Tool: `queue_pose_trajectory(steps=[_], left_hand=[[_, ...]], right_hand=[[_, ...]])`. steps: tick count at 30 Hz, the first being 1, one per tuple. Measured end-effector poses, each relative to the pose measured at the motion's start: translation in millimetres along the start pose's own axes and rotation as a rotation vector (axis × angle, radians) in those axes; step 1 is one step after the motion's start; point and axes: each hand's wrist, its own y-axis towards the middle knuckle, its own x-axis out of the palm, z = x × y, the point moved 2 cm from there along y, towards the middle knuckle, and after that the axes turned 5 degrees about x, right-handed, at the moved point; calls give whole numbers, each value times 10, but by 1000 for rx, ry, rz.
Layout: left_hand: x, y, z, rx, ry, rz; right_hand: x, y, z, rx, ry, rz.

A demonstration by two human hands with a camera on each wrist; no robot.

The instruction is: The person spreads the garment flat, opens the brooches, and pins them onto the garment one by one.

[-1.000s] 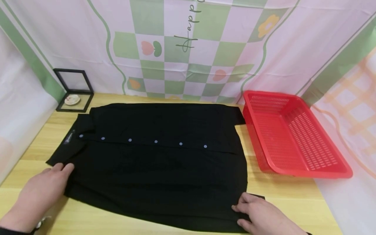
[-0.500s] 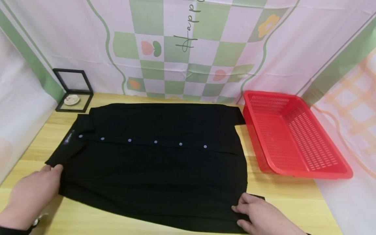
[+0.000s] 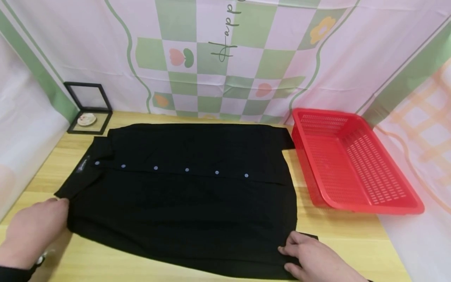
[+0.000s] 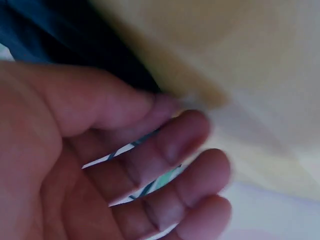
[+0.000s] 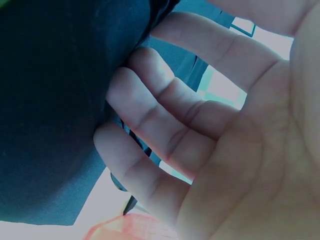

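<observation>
A black short-sleeved shirt (image 3: 183, 211) with a row of pale buttons lies spread flat, its collar to the left and hem to the right. In the head view my left hand (image 3: 36, 225) is at its near left edge, below the collar. The left wrist view shows the thumb (image 4: 110, 102) and index finger pinching the dark cloth's edge, the other fingers loosely bent. At the near hem corner, my right hand (image 3: 313, 254) holds the cloth between thumb and fingers. Its fingertips (image 5: 122, 85) touch the fabric in the right wrist view; the thumb tip is hidden there.
A red perforated plastic basket (image 3: 356, 172) stands on the right, against a sleeve end. An open black frame (image 3: 88, 107) with a small round pale item (image 3: 86, 119) sits at the back left. Patterned curtains (image 3: 218, 58) enclose the wooden table (image 3: 116, 262).
My left hand has moved left along the shirt's near edge, and the cloth there is drawn slightly outward. The right hand has stayed at the hem corner.
</observation>
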Motion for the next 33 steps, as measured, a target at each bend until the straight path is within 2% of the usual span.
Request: queue_pose_trajectory(steps=[2, 6, 8, 9, 11, 13, 15, 19, 22, 26, 33], left_hand=[[-47, 40, 6, -13, 16, 11], [-182, 148, 70, -23, 7, 124], [-240, 243, 123, 25, 6, 213], [-263, 302, 151, 59, 6, 236], [-291, 440, 206, 151, 15, 239], [-285, 577, 253, 229, 20, 205], [-267, 701, 286, 257, 6, 107], [-215, 900, 294, 208, -21, -82], [-184, 991, 270, 194, -71, -169], [-172, 1029, 242, 186, -117, -221], [-225, 1096, 232, 138, -90, -248]], right_hand=[[2, 1, 5, -9, -2, 7], [6, 9, 14, -47, -12, 34], [5, 11, 13, -59, -15, 45], [6, 13, 14, -61, -15, 46], [6, 16, 16, -56, -14, 49], [7, 18, 20, -49, -13, 51], [9, 21, 24, -52, -15, 60], [13, 22, 34, -73, -16, 78], [15, 25, 39, -82, -10, 76], [13, 31, 38, -81, -10, 68], [17, 39, 44, -76, -3, 48]])
